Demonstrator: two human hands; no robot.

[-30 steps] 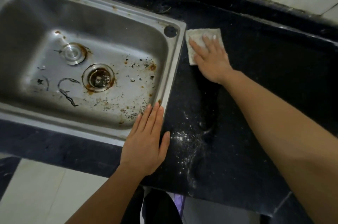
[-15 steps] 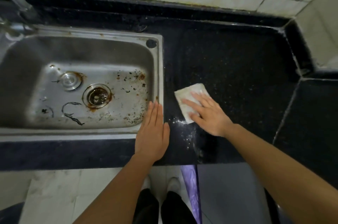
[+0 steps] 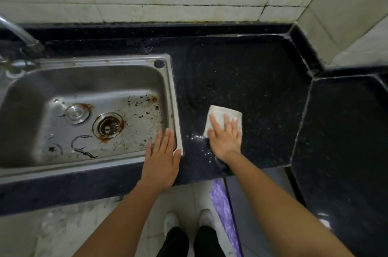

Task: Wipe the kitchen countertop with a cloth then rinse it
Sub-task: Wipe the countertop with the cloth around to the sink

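Note:
A folded white cloth lies flat on the dark speckled countertop, right of the sink. My right hand presses down on it, fingers spread over its near half. White powdery specks dot the counter just left of the cloth. My left hand rests flat, fingers together, on the front right corner of the steel sink and the counter edge, holding nothing.
The sink basin holds brown grime, a drain and a loose plug. A tap juts in at the upper left. Tiled walls enclose the back and right corner. A purple bag hangs below the counter edge.
My right hand has dragged the cloth from the back of the counter toward the front edge, then slightly right. My view has risen and tilted back. The left hand stays at the sink corner.

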